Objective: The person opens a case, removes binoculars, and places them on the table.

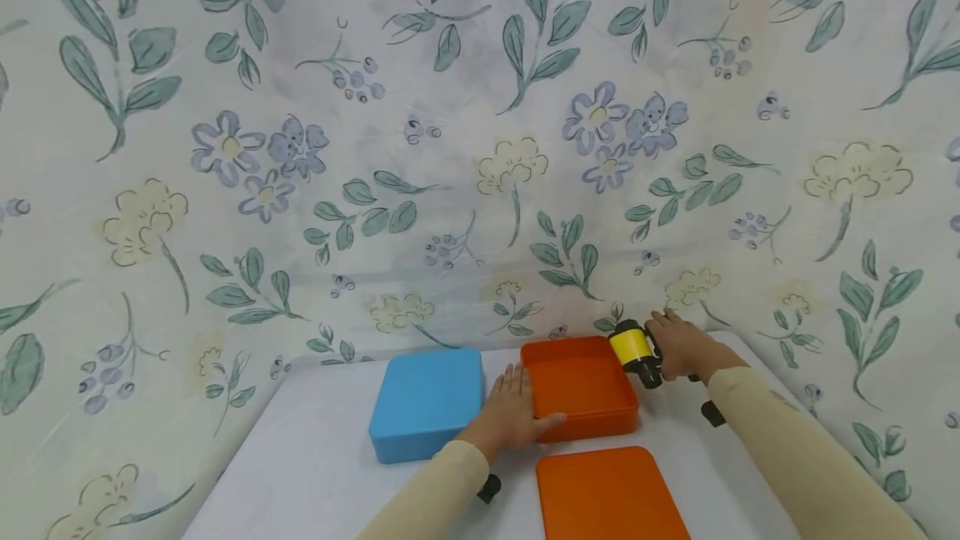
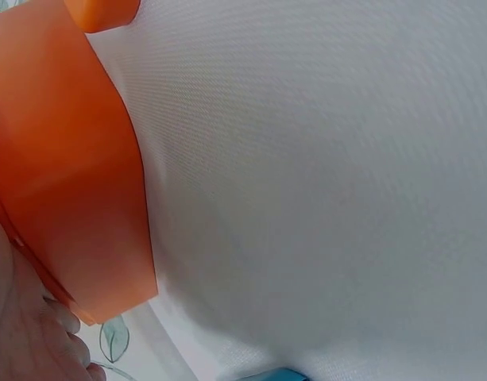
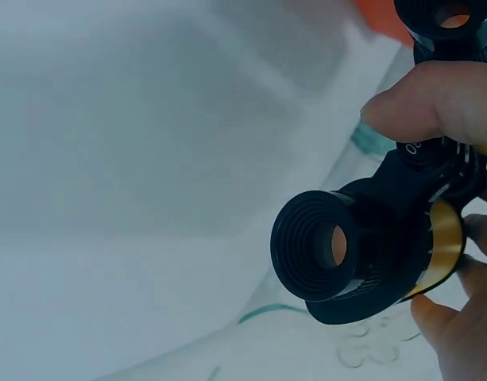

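Observation:
My right hand (image 1: 682, 346) grips a pair of black and yellow binoculars (image 1: 633, 350) at the right side of an orange box (image 1: 592, 428), above the table. In the right wrist view the thumb lies across the middle of the binoculars (image 3: 378, 238), and the fingers curl around the yellow part of the barrel. My left hand (image 1: 512, 413) rests on the box's left rim, its fingers straight and its thumb along the near edge. The box stands without a cover, and its inside shows bare orange. In the left wrist view the box wall (image 2: 76, 159) is beside the left hand (image 2: 28, 317).
A closed-looking light blue box (image 1: 431, 398) sits to the left of the orange one. An orange lid-like piece (image 1: 611, 494) lies nearer to me. White cloth covers the table (image 1: 322, 432), and a floral curtain (image 1: 465, 148) hangs behind it.

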A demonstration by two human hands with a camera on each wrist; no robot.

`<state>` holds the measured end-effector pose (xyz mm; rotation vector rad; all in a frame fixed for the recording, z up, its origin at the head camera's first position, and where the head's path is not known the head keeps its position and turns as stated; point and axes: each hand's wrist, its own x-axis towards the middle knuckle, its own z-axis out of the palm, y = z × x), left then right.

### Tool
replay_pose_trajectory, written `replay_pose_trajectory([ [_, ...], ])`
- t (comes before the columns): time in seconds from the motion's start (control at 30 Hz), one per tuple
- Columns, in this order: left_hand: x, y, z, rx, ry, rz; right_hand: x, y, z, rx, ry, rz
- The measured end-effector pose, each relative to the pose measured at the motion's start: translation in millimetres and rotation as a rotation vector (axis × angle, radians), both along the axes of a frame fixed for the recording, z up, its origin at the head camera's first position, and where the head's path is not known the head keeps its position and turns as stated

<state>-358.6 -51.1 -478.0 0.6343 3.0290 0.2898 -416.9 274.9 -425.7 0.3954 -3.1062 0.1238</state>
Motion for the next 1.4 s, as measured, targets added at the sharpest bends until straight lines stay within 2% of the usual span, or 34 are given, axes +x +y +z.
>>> replay_pose_trajectory([
  [0.37,0.6,2,0.6,-0.005,0.0,0.005,7.7,18,-10.8,0.011,-0.039,-0.023],
  [0.93,-0.3,1,-5.2,-0.011,-0.006,0.014,19.0,35,-39.3,0.014,-0.058,-0.041],
  [1.17,-0.5,1,-6.4,-0.027,0.006,0.014,21.5,38,-43.4,0.017,-0.048,-0.044],
  [1.4,2.0,2,-3.7,-0.03,0.013,0.015,21.6,36,-43.2,-0.012,-0.075,-0.052],
])
